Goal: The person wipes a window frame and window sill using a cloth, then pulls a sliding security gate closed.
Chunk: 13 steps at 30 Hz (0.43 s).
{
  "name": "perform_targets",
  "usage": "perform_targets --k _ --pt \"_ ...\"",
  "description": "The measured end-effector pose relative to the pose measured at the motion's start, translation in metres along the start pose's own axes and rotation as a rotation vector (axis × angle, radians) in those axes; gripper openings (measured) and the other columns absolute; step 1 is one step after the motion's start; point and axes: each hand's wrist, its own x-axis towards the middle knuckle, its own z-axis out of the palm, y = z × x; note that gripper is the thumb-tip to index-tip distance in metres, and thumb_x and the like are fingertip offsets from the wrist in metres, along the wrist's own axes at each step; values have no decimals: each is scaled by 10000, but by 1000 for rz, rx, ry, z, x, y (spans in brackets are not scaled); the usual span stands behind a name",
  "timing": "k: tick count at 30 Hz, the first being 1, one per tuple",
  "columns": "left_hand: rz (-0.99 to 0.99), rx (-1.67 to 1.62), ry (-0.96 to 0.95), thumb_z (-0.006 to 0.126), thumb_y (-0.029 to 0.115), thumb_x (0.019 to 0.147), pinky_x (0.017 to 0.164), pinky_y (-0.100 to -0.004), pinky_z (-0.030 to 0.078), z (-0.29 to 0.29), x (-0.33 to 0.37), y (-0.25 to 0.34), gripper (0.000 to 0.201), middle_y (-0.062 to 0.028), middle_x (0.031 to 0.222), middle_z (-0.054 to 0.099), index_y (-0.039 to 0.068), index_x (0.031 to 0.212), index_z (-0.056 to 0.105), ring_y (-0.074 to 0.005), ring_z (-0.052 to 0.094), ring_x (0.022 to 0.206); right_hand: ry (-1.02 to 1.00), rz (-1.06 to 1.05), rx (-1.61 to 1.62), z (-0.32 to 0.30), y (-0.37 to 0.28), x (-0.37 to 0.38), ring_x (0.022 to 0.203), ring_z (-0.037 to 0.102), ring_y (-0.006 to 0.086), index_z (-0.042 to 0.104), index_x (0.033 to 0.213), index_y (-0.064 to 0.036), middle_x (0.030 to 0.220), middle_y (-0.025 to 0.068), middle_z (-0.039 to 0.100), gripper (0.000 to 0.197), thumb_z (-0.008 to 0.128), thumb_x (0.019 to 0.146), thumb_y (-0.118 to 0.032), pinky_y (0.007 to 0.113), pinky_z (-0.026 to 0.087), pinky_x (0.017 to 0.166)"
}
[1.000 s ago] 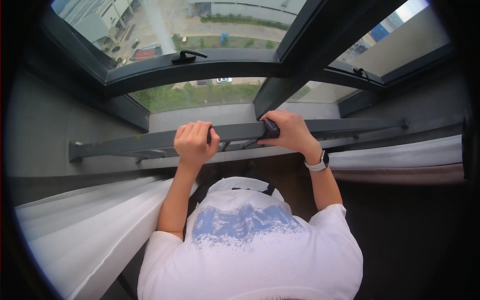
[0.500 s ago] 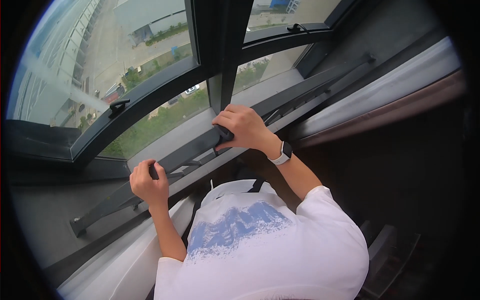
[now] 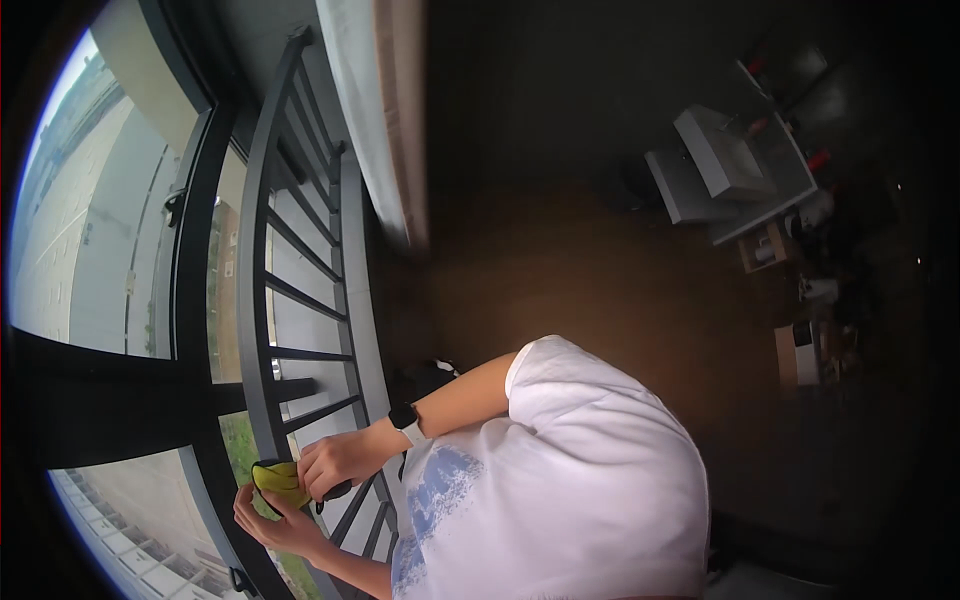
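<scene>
Both hands are together over the railing [image 3: 258,340]. My left hand [image 3: 285,525] cups a small yellow-green item with black edging [image 3: 282,482], thumb across its near side. It looks soft, perhaps a pouch, but its kind is unclear. My right hand [image 3: 345,462], a watch [image 3: 406,418] on its wrist, has fingers bent at the item's right edge and partly hides it. A dark part [image 3: 338,490] shows under the right hand; whether it belongs to the yellow-green item, I cannot tell.
Dark-framed windows [image 3: 195,250] line the left, with ground and buildings far below. A pale curtain [image 3: 360,100] hangs beyond the railing. Across the brown floor [image 3: 560,270] stand a white basin [image 3: 722,155] on a counter and a small shelf [image 3: 765,248], both dim.
My view has swung right, bringing the room in. The hands, apart on the railing before with dark objects in them, are now together at the yellow-green item.
</scene>
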Motion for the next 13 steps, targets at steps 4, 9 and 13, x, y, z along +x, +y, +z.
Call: perform_targets --k 4,9,13 --pt "188 201 -156 587 458 1129 1090 -551 515 39 4 2 539 -181 1464 615 60 1491 586 -413 600 1345 -374 731 -204 -13 8 -110 977 740 413 704 1079 -87 957 162 742 266 741 835 13 548 564 815" --pt "30 292 -403 555 654 1110 1081 -569 551 49 26 3 745 -233 1587 620 95 1601 522 -469 661 1340 495 1689 -788 -14 -96 -471 1108 753 441 783 1146 -116 1089 200 799 329 827 823 -76 541 597 930" --pt "221 220 -195 739 585 1036 616 -507 648 122 31 -127 645 -174 1010 842 73 1417 651 -421 811 822 1670 2011 -93 21 -316 -682 1118 806 307 836 1177 -139 1175 128 845 303 839 951 -342 498 655 936"
